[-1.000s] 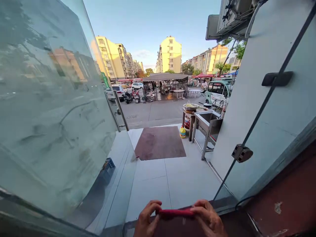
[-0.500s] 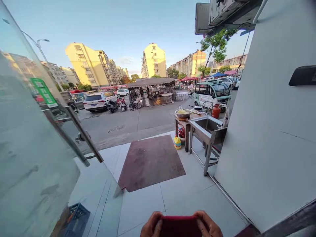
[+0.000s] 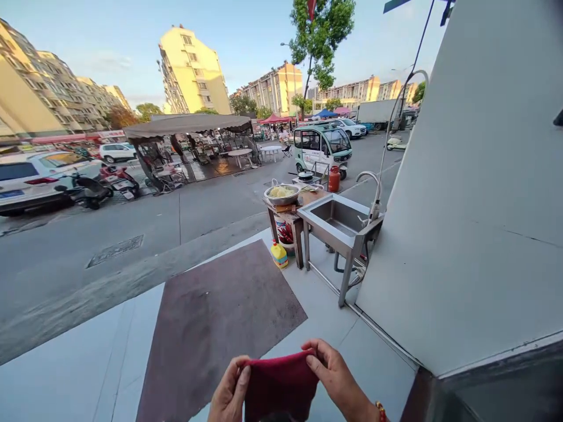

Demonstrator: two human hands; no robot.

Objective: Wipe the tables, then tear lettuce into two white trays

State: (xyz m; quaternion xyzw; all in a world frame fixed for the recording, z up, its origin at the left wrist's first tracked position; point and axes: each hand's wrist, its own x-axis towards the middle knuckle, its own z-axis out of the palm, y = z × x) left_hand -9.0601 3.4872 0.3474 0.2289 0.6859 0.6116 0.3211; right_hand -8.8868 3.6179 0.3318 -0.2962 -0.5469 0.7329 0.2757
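Holding red cloth spread seems the step: left hand and right hand pinch its upper corners, thumbs against fingers, above pale floor; next move likely calls for both pinches firm.

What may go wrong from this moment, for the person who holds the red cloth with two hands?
1. The left hand and right hand pinch the red cloth near its upper corners, so it might drop on one side if a grip loosens.
2. The brown mat lies on the floor ahead; a foot might catch its edge.
3. The yellow bottle stands on the floor beside the wooden table, where it could be kicked over.
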